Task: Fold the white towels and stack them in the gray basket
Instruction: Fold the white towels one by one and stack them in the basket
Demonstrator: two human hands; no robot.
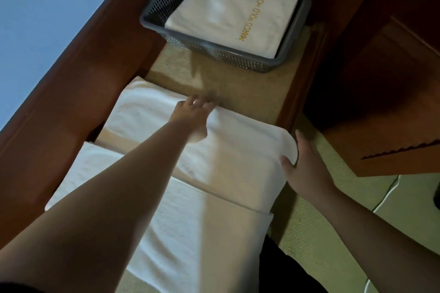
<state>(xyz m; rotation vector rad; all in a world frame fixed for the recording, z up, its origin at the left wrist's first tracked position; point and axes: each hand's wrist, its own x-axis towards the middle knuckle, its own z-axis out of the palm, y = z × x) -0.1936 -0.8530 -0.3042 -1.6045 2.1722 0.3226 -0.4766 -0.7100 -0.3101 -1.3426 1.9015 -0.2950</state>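
Observation:
A gray perforated basket [181, 38] stands at the top centre and holds a folded white towel [221, 14] with gold lettering. Below it a folded white towel [238, 150] lies on the beige carpet. My left hand [192, 112] reaches across this towel and its fingers curl over the far edge. My right hand [302, 164] holds the towel's rounded right end, thumb on top, fingers along the side. A second white towel [190, 233] lies spread nearer to me, partly under my left forearm.
Dark wooden furniture [71, 83] borders the carpet strip on the left, and a wooden cabinet [381, 90] stands on the right. A white cable [385, 197] runs over the carpet at the lower right. A blue wall fills the top left corner.

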